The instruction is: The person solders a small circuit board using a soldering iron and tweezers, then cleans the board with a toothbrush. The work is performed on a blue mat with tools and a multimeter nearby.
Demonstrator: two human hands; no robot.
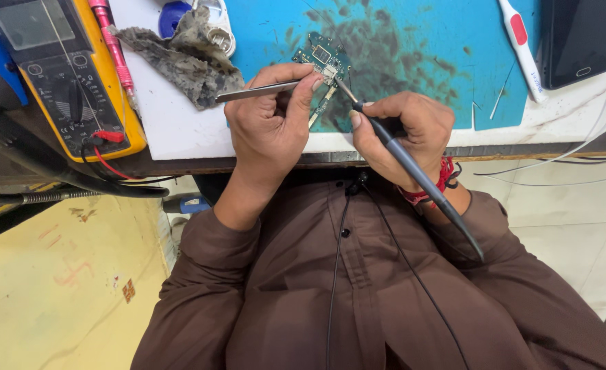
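A small green circuit board (322, 56) lies on a stained blue work mat (412, 48) at the table's near edge. My left hand (270, 123) pinches metal tweezers (256, 91), their tips reaching the board's lower corner. My right hand (407, 131) grips a dark soldering iron (412, 168) like a pen, its thin tip (344, 88) touching the board beside the tweezers. The iron's cable runs down over my brown shirt.
A yellow multimeter (70, 75) with red leads sits at the left. A pink tool (114, 44) and a dirty rag (179, 58) lie beside it. A white-and-red pen-shaped tool (522, 48) and a dark phone (580, 38) rest at the right.
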